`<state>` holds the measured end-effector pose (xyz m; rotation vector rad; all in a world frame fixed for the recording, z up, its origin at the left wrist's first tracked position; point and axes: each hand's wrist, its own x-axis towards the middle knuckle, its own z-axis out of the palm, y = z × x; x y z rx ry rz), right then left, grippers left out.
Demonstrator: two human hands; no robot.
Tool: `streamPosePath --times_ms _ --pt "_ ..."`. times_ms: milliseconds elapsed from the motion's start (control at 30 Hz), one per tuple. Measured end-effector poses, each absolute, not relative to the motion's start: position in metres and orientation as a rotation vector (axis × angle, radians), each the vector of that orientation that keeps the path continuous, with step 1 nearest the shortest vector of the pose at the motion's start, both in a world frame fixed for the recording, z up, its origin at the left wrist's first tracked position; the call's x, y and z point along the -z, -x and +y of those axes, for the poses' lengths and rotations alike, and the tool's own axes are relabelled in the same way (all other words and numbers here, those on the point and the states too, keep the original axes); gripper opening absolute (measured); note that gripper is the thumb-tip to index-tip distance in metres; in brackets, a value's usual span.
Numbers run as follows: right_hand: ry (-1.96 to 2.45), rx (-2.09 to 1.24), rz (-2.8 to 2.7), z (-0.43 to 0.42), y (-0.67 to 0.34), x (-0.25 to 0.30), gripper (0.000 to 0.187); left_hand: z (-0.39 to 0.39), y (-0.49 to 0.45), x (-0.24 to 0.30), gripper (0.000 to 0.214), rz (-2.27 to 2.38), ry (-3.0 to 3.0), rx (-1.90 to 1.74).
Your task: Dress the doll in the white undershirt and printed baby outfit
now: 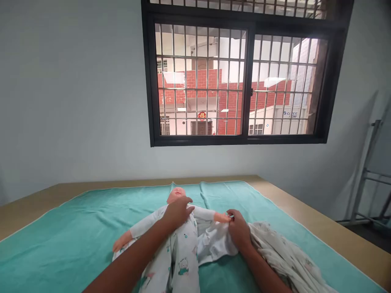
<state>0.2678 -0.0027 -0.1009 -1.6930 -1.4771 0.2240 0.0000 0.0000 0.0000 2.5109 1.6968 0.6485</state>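
Note:
A baby doll (178, 193) lies on its back, its head toward the wall and both arms spread. It has a white long-sleeved top on its arms and a white printed baby outfit (186, 252) over its front and legs. My left hand (177, 213) is closed over the doll's upper chest near the neck, partly hiding the collar. With fingers pinched, my right hand (238, 230) holds the doll's hand (222, 217) on the right. Loose white fabric (215, 244) spreads beneath that arm. The other doll hand (121, 242) rests at the left.
A teal blanket (76, 236) covers most of the wooden tabletop (293, 203). Crumpled pale printed cloth (284, 254) lies beside my right forearm. Behind stands a wall with a barred window (249, 140); a metal frame (363, 183) is at the far right.

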Motion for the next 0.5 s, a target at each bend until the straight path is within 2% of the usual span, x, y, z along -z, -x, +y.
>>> streamPosePath --times_ms 167,267,367,433,500 --pt "1.455 -0.2 -1.45 -0.009 -0.265 0.096 0.04 -0.028 0.067 0.019 0.03 1.566 -2.195 -1.122" --pt "1.323 -0.205 -1.525 -0.021 -0.246 0.086 0.034 -0.043 0.102 0.041 0.043 1.406 -1.911 -1.139" --pt "1.15 -0.529 -1.655 -0.032 -0.209 0.075 0.028 -0.053 0.119 0.057 0.062 1.285 -1.823 -1.062" --pt "1.036 -0.814 -1.693 -0.032 -0.183 0.069 0.041 -0.056 0.122 0.06 0.076 1.246 -1.861 -1.032" --pt "0.993 -0.958 -1.735 -0.026 -0.162 0.064 0.058 -0.058 0.121 0.058 0.09 1.223 -1.855 -1.002"
